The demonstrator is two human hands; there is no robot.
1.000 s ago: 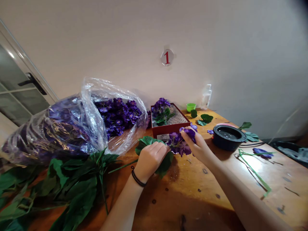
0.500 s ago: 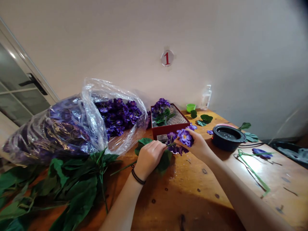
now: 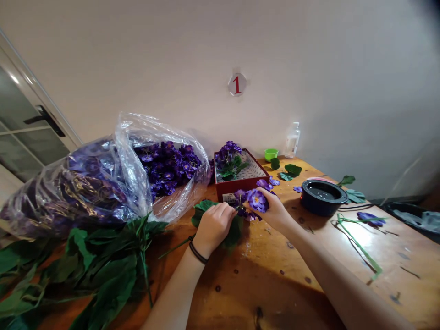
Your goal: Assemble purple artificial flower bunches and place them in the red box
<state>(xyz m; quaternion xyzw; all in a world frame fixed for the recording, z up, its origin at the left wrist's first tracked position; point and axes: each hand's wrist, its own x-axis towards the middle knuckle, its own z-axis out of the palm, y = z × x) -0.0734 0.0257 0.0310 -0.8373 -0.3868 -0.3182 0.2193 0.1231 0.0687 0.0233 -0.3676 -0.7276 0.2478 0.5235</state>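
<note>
Right hand [image 3: 271,213] drew nearer left hand [image 3: 215,224], below red box [image 3: 220,192].

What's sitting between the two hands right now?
In the head view, a cluster of purple artificial flowers lies between the left hand and the right hand, with a green artificial leaf just below it.

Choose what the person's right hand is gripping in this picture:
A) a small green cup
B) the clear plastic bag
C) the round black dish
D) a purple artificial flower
D: the fingers of the right hand pinch a purple artificial flower with a yellow centre, held up above the wooden table.
</note>
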